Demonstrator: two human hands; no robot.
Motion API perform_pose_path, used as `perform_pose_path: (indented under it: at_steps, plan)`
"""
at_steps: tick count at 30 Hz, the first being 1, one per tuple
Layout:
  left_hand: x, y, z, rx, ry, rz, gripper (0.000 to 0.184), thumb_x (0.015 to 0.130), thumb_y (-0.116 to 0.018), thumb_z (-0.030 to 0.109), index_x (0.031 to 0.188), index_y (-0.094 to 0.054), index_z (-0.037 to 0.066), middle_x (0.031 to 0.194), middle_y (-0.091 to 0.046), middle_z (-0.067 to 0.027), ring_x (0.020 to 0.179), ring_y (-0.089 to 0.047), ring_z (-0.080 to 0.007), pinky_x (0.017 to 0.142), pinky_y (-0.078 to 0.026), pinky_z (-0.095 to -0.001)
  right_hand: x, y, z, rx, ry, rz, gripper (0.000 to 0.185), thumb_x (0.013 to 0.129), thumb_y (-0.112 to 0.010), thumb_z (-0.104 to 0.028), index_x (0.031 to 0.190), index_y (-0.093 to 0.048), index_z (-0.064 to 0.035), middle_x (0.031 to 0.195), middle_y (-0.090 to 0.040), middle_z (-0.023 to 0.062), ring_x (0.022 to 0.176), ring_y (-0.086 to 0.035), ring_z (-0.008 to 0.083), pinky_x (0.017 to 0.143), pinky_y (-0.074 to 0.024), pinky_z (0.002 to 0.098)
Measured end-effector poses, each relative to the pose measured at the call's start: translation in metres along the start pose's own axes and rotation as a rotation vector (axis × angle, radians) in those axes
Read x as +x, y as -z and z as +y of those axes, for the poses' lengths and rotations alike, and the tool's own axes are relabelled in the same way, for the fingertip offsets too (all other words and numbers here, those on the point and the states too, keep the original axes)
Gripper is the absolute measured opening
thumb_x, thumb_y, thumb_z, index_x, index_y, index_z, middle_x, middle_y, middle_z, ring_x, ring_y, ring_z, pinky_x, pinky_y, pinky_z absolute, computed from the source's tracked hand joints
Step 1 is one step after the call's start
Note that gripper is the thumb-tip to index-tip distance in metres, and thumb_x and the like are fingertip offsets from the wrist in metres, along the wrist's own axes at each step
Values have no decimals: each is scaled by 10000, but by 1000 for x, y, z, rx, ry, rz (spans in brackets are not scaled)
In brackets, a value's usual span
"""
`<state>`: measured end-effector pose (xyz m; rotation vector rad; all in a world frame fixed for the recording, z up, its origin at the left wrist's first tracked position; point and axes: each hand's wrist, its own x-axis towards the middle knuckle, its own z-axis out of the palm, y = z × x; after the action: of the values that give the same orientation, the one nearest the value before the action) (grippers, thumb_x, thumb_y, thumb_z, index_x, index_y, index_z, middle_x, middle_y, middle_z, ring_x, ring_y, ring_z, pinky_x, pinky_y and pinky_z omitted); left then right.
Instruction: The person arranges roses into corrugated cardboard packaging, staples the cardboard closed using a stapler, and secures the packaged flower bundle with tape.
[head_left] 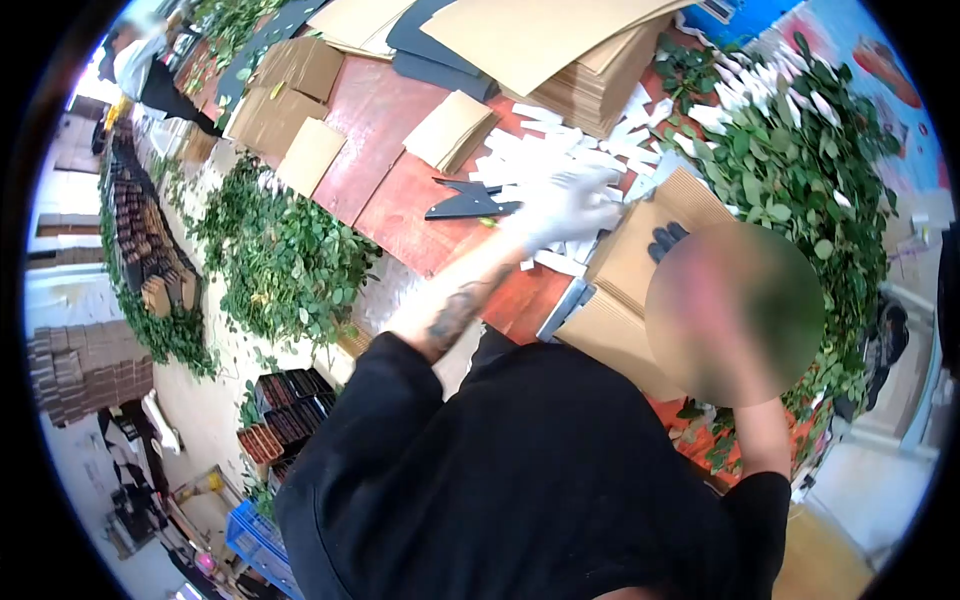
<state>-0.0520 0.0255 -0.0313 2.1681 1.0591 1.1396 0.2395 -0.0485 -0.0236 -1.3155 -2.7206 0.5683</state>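
Observation:
My left hand [572, 207], in a white glove, is over a heap of white paper strips [540, 150], beside the left edge of a sheet of corrugated cardboard [625, 245]. Its fingers look stretched out and apart; no strip can be made out in them. My right hand [668, 241] shows only dark glove fingertips resting on the cardboard; a round blur hides the rest of it and anything under it. The cardboard lies across a stand with grey metal edges [566, 308]. Black-bladed shears [470, 200] lie left of my left hand.
Leafy stems with pale, white-wrapped buds [770, 150] pile up on the right. Stacked cardboard sheets [590, 85] stand at the table's back. More greenery [285, 255] lies on the left, above dark crates [290, 400]. Another person [145, 70] stands at the far left.

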Motion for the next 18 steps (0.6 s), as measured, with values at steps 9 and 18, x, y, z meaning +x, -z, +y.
perform_pose_path:
  at_steps: [9,18]
  plan:
    - [-36,145,-123,767,845,-237,1050,619,-688,570,1383,-326,-52,1220,-555,-249,1133,-563,-323,917,-463,-361,-10,-13,13,-54,26,58,624,624,-741,-242,1169,-533,-17,1327,-420,190,1263,-373,386,1079,-297,488]
    - [-43,186,-67,644,696,38,658,752,-665,465,1201,-535,1,1045,-632,-257,976,-628,-361,846,-480,-432,-4,3,2,152,56,268,669,610,-781,-139,1219,-512,-81,1349,-412,153,1259,-402,358,1070,-327,440]
